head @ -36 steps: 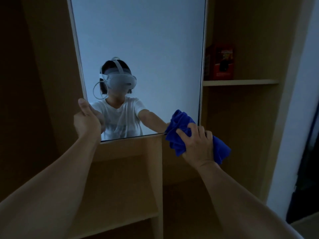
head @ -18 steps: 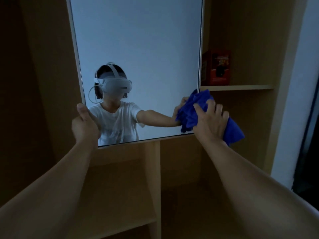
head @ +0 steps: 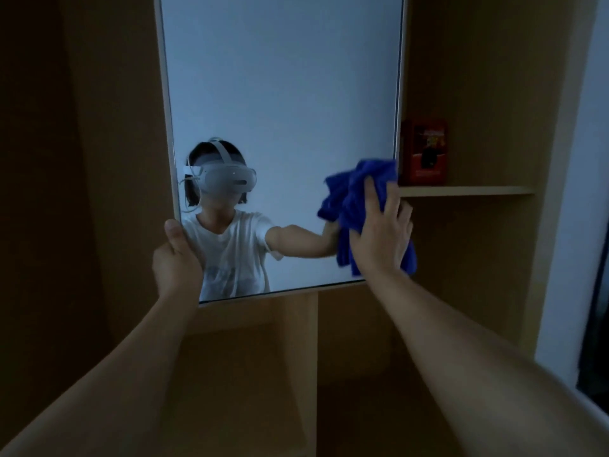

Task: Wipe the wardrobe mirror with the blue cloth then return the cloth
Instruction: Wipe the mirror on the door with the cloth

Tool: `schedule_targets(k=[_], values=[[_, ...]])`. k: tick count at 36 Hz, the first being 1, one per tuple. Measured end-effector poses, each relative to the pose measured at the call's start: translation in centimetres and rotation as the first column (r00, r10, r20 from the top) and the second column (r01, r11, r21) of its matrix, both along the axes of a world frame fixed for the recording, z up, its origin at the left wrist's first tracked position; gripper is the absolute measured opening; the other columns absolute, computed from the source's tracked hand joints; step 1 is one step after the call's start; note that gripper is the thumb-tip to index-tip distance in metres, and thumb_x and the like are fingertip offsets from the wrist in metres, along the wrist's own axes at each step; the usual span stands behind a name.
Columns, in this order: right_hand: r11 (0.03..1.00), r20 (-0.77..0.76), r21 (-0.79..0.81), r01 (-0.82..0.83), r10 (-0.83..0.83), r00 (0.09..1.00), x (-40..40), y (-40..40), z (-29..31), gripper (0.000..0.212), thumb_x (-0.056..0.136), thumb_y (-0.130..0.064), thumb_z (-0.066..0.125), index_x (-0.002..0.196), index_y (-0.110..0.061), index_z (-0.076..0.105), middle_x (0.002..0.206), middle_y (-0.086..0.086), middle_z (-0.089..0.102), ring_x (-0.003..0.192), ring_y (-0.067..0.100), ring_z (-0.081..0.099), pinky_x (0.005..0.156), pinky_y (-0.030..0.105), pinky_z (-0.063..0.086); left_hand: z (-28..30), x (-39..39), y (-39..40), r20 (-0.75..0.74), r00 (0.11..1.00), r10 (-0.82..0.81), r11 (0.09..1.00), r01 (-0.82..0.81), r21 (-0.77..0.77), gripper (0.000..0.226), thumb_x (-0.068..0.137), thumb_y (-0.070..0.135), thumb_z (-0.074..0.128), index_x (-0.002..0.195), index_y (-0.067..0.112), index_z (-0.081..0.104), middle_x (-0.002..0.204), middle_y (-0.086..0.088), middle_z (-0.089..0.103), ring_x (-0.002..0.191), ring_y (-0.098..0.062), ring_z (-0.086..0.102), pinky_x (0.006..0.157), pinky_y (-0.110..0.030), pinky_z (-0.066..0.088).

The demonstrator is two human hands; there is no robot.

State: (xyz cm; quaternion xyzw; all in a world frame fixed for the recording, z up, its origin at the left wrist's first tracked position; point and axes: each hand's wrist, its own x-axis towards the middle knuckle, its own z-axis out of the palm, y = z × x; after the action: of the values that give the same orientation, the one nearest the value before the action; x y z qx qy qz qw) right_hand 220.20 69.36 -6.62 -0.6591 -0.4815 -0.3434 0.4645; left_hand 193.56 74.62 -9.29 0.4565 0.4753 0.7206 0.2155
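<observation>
Cloth (head: 354,192) lies pressed under right hand (head: 380,232) against mirror (head: 280,94).

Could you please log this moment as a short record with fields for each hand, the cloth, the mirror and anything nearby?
left hand: grips the mirror's left edge near its lower corner, thumb on the glass
right hand: presses the blue cloth flat against the glass, fingers spread
blue cloth: bunched, at the mirror's right edge, low down
mirror: on a wardrobe door, reflects the person
red box: upright on the shelf right of the mirror
task stage: wiping under way; cloth not yet returned
</observation>
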Motion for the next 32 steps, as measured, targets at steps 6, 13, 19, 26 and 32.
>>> schedule_targets(k=[6,13,19,26,32], values=[[0.994,-0.120,0.092,0.052,-0.041,0.992,-1.3,2.2,6.7,0.083,0.085,-0.028,0.062,0.151,-0.024,0.013,0.158,0.012,0.011,0.134,0.041,0.025,0.106,0.052,0.029,0.1,0.5,-0.4,0.009,1.000,0.015,0.999,-0.015,0.048,0.061,0.095,0.060,0.019,0.064,0.016,0.046,0.059,-0.005,0.050,0.053,-0.016,0.048,0.051,-0.028,0.037],[0.991,0.092,0.132,-0.014,0.002,0.996,-5.9,2.5,0.4,0.082,0.080,-0.041,0.056,0.150,-0.020,0.019,0.156,0.014,0.016,0.134,0.044,0.025,0.105,0.059,0.028,0.2,0.3,-0.7,-0.001,1.000,-0.008,0.999,0.008,0.037,0.063,0.096,0.059,0.018,0.065,0.013,0.048,0.059,-0.007,0.050,0.057,-0.021,0.051,0.057,-0.032,0.040],[0.997,0.512,0.009,-0.075,0.060,0.857,-7.6,1.2,-8.6,0.102,0.059,-0.046,0.079,0.143,-0.021,0.027,0.150,0.013,0.020,0.131,0.042,0.023,0.101,0.061,0.026,0.5,0.3,-1.1,-0.010,1.000,-0.027,0.999,0.027,-0.017,0.061,0.095,0.060,0.017,0.068,0.015,0.049,0.063,-0.007,0.052,0.058,-0.018,0.052,0.056,-0.030,0.041],[0.993,0.481,0.051,-0.106,0.068,0.874,-8.6,1.4,1.8,0.096,0.064,-0.048,0.078,0.146,-0.021,0.035,0.152,0.016,0.029,0.132,0.045,0.034,0.103,0.061,0.028,0.6,-0.4,-1.0,-0.033,0.994,-0.103,0.994,0.102,-0.046,0.062,0.094,0.060,0.016,0.067,0.016,0.049,0.052,-0.001,0.047,0.048,-0.015,0.046,0.046,-0.026,0.035],[0.992,0.270,0.039,-0.117,0.102,0.957,-12.5,2.1,10.8,0.085,0.080,-0.071,0.033,0.151,-0.028,0.012,0.159,0.009,0.002,0.140,0.043,0.011,0.108,0.065,0.007,0.5,-0.4,-1.8,-0.034,0.987,-0.157,0.987,0.155,-0.053,0.060,0.091,0.064,0.016,0.065,0.016,0.041,0.049,0.004,0.039,0.036,-0.007,0.032,0.041,-0.023,0.026]])
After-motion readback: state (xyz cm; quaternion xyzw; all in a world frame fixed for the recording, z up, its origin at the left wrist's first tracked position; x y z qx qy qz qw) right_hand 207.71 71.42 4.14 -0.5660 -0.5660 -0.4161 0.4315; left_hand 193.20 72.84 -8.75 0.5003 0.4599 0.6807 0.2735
